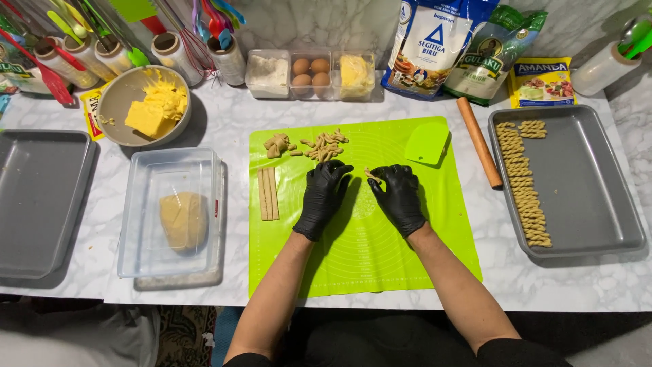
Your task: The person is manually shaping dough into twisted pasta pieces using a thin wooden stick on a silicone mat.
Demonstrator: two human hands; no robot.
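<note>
Centrally on the mat (380, 258), right hand (401, 197) pinches a dough piece (373, 176); left hand (324, 194) rests spread, empty; squeezing too hard could snap the twist.

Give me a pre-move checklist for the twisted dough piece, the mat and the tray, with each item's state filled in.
1. Twisted dough piece pinched in the right hand: ok.
2. Left hand free, resting on the green silicone mat: ok.
3. Free space in the right baking tray beside the row of finished twists: ok.
4. Cut dough strips ready on the mat: ok.
5. Twist tight enough: cannot tell.
</note>
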